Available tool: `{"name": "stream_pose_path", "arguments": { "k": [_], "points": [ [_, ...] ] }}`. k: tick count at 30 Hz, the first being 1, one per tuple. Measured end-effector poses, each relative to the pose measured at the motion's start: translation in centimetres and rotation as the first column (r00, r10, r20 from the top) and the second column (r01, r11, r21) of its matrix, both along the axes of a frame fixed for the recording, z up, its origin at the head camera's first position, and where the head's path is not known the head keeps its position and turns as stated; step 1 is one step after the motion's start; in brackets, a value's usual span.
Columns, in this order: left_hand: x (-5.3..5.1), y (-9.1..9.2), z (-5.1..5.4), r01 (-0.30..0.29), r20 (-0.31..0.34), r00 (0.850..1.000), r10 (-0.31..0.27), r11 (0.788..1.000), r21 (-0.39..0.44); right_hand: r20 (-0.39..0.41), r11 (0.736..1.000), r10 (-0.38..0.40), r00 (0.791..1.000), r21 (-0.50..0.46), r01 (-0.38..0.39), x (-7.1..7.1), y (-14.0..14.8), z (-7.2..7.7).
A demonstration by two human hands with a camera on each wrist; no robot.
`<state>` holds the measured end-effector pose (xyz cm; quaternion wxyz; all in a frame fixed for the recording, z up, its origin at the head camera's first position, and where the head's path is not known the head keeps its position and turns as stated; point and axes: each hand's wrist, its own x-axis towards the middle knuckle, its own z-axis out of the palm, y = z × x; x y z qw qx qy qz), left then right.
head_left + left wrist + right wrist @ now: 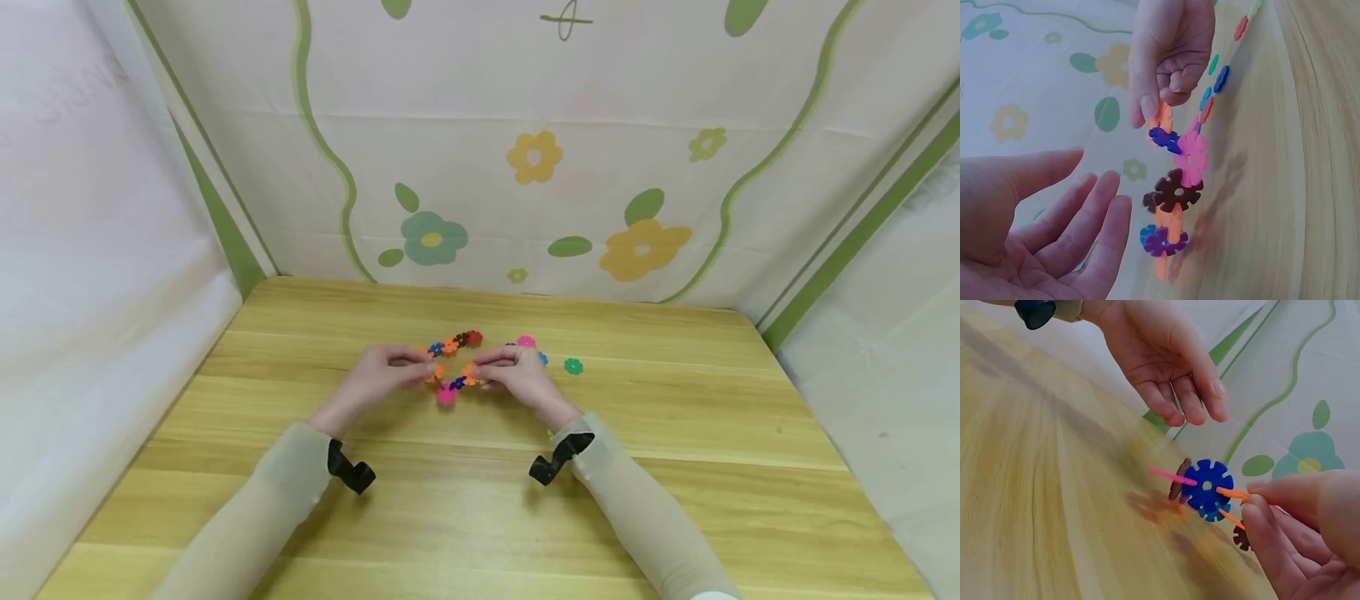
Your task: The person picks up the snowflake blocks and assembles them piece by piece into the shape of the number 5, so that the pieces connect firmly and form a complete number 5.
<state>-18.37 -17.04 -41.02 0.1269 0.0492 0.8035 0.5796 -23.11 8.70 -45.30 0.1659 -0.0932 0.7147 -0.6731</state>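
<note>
2 bare hands meet near the centre of the head view, working over a wooden table (450, 517) with pale yellow-brown grain. Between them is a curved chain of flat, notched, flower-shaped plastic-looking discs (437, 350), in orange, blue, brown, pink and red, bending open toward the right of the frame. Its upper end finishes in a round, notched red disc (474, 337).

The right hand (521, 375) pinches a thin, notched orange disc (1232, 493) between thumb and fingers; that disc slots into a notched dark blue disc (1207, 485), which in turn joins a bright pink disc (447, 393). The left hand (382, 371) is spread beside the chain, thumb apart from the fingers, and both wrist views show nothing in its grasp.

Loose pieces lie beyond the right hand, among them a notched green disc (573, 366) and a second pink disc (527, 341), right of centre.

From where I stand, the step in hand looks like handling the chain's lower end, perhaps to join or straighten it. I judge that the next move calls for the left hand to steady the linked discs while the right keeps its pinch.
</note>
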Motion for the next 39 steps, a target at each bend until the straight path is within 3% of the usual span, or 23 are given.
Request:
{"name": "stream_pose_path", "arguments": {
  "k": [7, 12, 19, 23, 27, 32, 36, 39],
  "points": [
    [-0.6, 1.7, -0.2, -0.008, -0.072, 0.997, 0.004, 0.998, -0.057, -0.051, 0.997, 0.034, 0.998, 0.077, -0.03, 0.0, 0.7, 0.3],
    [-1.0, 2.7, -0.4, 0.02, -0.116, 0.993, -0.033, 0.994, -0.105, -0.109, 0.995, 0.044, 0.993, 0.091, -0.034, 0.1, 0.8, 0.7],
    [-1.3, 3.4, -0.6, 0.104, -0.105, 0.986, -0.129, 0.972, -0.212, -0.135, 0.997, 0.059, 0.989, 0.061, -0.051, 0.4, 0.7, 1.1],
    [-1.2, 3.6, -0.6, 0.139, -0.087, 0.983, -0.161, 0.967, -0.214, -0.163, 0.997, 0.069, 0.984, 0.045, -0.063, 0.4, 0.6, 1.2],
    [-1.2, 3.6, -0.7, 0.15, -0.068, 0.984, -0.164, 0.973, -0.175, -0.196, 0.998, 0.055, 0.979, 0.03, -0.05, 0.1, 1.1, 1.3],
    [-1.2, 3.6, -1.1, 0.14, -0.031, 0.989, -0.142, 0.988, -0.069, -0.225, 0.998, -0.001, 0.974, 0.062, 0.015, -0.5, 2.9, 1.7],
    [-1.2, 3.8, -1.6, 0.103, -0.019, 0.995, -0.102, 0.993, 0.057, -0.204, 0.993, -0.029, 0.979, 0.105, 0.051, -1.0, 4.6, 1.5],
    [-1.3, 4.0, -2.0, 0.082, -0.004, 0.997, -0.082, 0.983, 0.164, -0.206, 0.979, -0.03, 0.978, 0.193, 0.071, -1.2, 5.9, 1.3]
  ]
}}
